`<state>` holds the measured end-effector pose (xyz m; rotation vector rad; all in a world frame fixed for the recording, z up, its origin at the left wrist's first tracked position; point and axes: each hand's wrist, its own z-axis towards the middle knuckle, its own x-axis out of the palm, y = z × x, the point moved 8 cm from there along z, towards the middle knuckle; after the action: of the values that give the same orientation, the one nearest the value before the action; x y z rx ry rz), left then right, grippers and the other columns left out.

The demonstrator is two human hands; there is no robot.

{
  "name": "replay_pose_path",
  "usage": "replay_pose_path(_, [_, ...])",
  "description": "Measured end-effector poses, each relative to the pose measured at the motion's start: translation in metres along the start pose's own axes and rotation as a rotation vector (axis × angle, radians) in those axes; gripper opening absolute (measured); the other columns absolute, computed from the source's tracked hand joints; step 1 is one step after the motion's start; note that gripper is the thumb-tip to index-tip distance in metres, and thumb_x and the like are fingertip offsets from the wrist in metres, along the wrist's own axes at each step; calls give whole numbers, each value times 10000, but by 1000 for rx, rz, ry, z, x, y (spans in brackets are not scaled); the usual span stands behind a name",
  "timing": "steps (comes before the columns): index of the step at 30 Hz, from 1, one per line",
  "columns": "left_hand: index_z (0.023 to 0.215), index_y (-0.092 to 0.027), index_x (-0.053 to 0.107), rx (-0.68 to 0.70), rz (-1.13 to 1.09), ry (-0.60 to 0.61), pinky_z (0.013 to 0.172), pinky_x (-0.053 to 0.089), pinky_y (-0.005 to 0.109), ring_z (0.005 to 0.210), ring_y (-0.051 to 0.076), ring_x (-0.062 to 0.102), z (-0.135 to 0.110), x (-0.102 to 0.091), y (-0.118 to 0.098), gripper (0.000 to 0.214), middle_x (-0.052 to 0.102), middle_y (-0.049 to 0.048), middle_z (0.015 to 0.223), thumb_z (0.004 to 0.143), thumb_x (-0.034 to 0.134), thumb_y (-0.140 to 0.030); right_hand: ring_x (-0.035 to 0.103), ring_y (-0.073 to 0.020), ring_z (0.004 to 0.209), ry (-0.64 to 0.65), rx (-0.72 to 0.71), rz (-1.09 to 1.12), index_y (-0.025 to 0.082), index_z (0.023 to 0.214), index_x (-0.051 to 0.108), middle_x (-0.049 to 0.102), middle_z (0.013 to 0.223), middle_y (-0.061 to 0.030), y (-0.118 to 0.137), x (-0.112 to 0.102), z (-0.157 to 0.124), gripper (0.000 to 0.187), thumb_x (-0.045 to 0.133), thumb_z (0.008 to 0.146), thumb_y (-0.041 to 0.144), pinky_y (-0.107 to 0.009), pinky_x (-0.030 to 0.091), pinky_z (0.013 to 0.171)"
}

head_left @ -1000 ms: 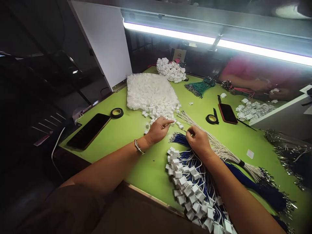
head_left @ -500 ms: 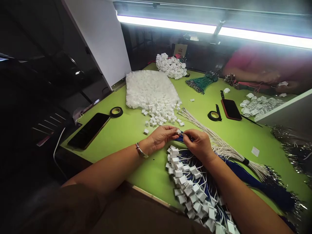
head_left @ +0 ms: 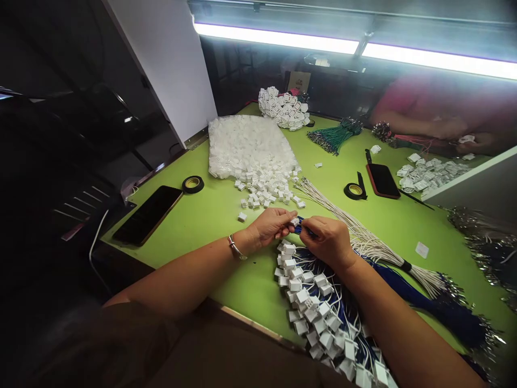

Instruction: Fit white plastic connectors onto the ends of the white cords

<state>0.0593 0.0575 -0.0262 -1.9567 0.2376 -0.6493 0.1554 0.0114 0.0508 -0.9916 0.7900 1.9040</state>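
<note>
Between thumb and fingers, my left hand (head_left: 273, 225) pinches a small white connector housing (head_left: 295, 221). My right hand (head_left: 328, 237) is closed just to the right of it, at the blue wires (head_left: 298, 229); its fingertips are partly hidden, but a wire seems to be gripped there. Below my hands lies a large bundle of white connectors (head_left: 309, 302) fixed to white and blue wires. A long bundle of white wires (head_left: 343, 218) runs behind my right hand, bound with black tape.
Loose white connectors (head_left: 264, 188) spill from a clear bag (head_left: 250, 143). Phones (head_left: 149, 215) (head_left: 383, 180) and black tape rolls (head_left: 193, 185) (head_left: 355, 191) lie on the green table. Green wires (head_left: 335, 137) are at the back. Across the table, another person's hands (head_left: 452, 129) hold a white part.
My right hand has turned slightly, with its knuckles now more on top. My left hand has shifted a little and its wrist has rolled; it keeps hold of the connector.
</note>
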Motion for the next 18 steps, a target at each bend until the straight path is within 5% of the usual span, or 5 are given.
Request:
replay_pose_path(7, [750,-99,578,77,26,21,392,325,149,439,30,482,-1,0,-1,385,621,22,618,697,719,-453,414,-104,496,55,5,-89,192,550,545,562,541,-2,0,5,1,190,508,735,207,-270,210,514])
replay_pose_path(15, [876,-83,617,155,12,-9,461,438,178,494,60,538,-1,1,-2,365,629,25,648,676,756,-354,476,-94,512,75,228,343,184,638,610,580,555,14,-22,9,3,151,516,756,199,-215,339,535])
replay_pose_path(18, [887,-85,618,179,23,-12,460,444,180,484,61,540,0,3,0,338,633,25,646,692,742,-331,448,-89,488,88,258,348,180,583,593,545,514,25,-26,10,4,144,528,711,173,-216,327,509])
